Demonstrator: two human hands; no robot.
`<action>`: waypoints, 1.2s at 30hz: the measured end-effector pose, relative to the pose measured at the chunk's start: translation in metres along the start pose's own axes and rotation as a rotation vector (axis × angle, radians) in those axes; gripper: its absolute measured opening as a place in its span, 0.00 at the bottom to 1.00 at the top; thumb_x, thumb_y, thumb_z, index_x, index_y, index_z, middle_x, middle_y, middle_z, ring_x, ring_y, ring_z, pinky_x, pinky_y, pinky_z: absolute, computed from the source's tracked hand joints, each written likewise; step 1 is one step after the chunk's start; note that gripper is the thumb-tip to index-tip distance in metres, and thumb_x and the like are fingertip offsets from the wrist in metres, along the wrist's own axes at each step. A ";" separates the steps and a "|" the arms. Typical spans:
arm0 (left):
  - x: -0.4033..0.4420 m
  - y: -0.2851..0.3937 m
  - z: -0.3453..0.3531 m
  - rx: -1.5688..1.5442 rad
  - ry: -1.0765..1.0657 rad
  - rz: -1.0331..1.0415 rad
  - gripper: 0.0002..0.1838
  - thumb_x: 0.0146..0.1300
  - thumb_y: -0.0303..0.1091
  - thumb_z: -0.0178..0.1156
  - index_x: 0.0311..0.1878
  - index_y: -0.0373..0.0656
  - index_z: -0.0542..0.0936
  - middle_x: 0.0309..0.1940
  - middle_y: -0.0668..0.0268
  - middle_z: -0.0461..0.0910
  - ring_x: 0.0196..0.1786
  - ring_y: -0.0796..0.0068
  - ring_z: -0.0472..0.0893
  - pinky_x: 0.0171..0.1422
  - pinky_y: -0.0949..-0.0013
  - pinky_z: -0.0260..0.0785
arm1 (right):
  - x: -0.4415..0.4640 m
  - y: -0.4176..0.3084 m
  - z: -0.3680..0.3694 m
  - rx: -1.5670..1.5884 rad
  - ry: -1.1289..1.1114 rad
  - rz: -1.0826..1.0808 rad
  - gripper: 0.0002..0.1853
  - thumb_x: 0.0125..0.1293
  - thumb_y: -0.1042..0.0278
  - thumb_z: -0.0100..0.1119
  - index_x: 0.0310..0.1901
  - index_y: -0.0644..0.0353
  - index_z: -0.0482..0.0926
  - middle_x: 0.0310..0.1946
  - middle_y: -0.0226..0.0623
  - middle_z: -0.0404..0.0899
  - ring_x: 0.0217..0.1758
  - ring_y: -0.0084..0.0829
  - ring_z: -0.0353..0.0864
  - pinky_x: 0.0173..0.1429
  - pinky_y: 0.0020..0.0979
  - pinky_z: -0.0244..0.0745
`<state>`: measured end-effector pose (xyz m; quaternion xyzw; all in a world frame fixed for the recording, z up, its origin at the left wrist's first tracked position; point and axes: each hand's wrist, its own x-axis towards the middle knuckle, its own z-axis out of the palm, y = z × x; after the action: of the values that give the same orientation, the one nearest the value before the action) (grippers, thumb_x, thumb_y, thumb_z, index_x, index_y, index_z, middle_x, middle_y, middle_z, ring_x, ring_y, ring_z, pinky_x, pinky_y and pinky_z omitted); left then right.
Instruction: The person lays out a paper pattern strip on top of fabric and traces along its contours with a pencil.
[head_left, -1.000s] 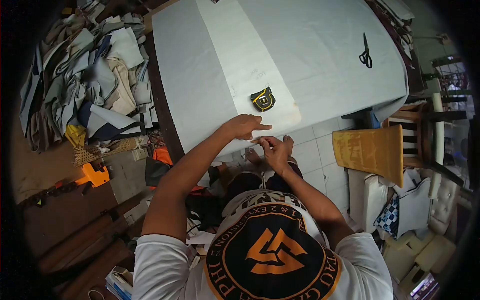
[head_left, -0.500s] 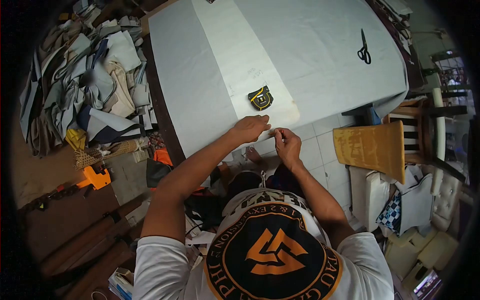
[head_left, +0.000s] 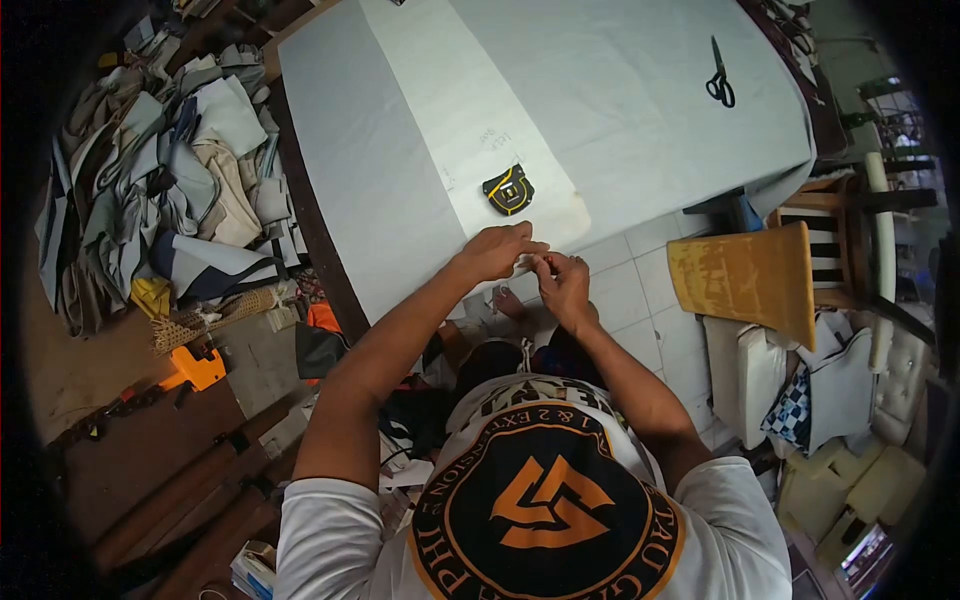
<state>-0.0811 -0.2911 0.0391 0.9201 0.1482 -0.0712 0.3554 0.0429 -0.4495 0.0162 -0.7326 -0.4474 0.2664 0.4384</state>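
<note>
Grey fabric (head_left: 350, 170) covers the table, and a long pale strip (head_left: 440, 90) with a rounded end lies across it. My left hand (head_left: 495, 252) is closed at the fabric's front edge, fingers pinching its fold. Close against it, my right hand (head_left: 566, 290) has thumb and fingers pinched together; a small reddish spot shows at the fingertips, too small to name. A black and yellow tape measure (head_left: 508, 190) rests on the strip just beyond my left hand. Faint pencil marks show above the tape measure.
Black scissors (head_left: 719, 85) lie on the fabric at the far right. A heap of fabric pieces (head_left: 185, 165) is at the left. A chair with a yellowish panel (head_left: 745, 280) stands right of the table. An orange tool (head_left: 195, 370) is at lower left.
Both hands are drawn closer together, the right having moved left and up toward the left fingers. The table, tape measure and scissors sit slightly further left and up in view.
</note>
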 end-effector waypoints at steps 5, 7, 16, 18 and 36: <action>0.000 0.001 0.001 0.036 -0.020 -0.027 0.36 0.54 0.17 0.64 0.67 0.62 0.84 0.45 0.62 0.78 0.46 0.57 0.84 0.47 0.54 0.78 | 0.010 0.002 -0.030 -0.042 0.157 0.130 0.10 0.75 0.64 0.63 0.42 0.59 0.89 0.31 0.46 0.87 0.30 0.45 0.88 0.37 0.40 0.82; -0.001 -0.002 0.005 -0.020 0.000 -0.045 0.37 0.54 0.17 0.64 0.67 0.62 0.85 0.44 0.62 0.77 0.46 0.57 0.84 0.47 0.55 0.77 | 0.011 0.001 -0.030 -0.074 0.177 0.084 0.10 0.75 0.63 0.63 0.42 0.59 0.89 0.32 0.46 0.87 0.31 0.45 0.88 0.37 0.41 0.82; 0.002 0.009 -0.002 -0.007 -0.044 -0.075 0.41 0.52 0.16 0.63 0.69 0.62 0.82 0.44 0.61 0.76 0.49 0.56 0.82 0.49 0.55 0.77 | 0.008 0.002 -0.019 -0.180 0.144 -0.015 0.09 0.73 0.64 0.65 0.42 0.60 0.89 0.30 0.47 0.86 0.28 0.48 0.85 0.35 0.42 0.79; 0.003 0.008 0.000 -0.048 -0.086 -0.137 0.41 0.51 0.15 0.63 0.70 0.62 0.82 0.45 0.61 0.76 0.49 0.56 0.82 0.49 0.55 0.77 | 0.019 0.007 -0.039 -0.186 0.165 0.053 0.10 0.73 0.62 0.64 0.41 0.59 0.88 0.32 0.46 0.87 0.32 0.48 0.86 0.38 0.44 0.80; 0.005 0.004 0.008 0.094 -0.052 -0.028 0.35 0.57 0.18 0.62 0.69 0.56 0.84 0.48 0.62 0.76 0.48 0.60 0.83 0.50 0.58 0.78 | 0.023 0.016 -0.045 -0.155 0.245 -0.068 0.11 0.74 0.60 0.65 0.41 0.58 0.89 0.27 0.44 0.86 0.25 0.41 0.84 0.33 0.38 0.78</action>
<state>-0.0753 -0.2981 0.0344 0.9314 0.1484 -0.1070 0.3146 0.0960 -0.4508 0.0233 -0.7755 -0.4344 0.1246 0.4409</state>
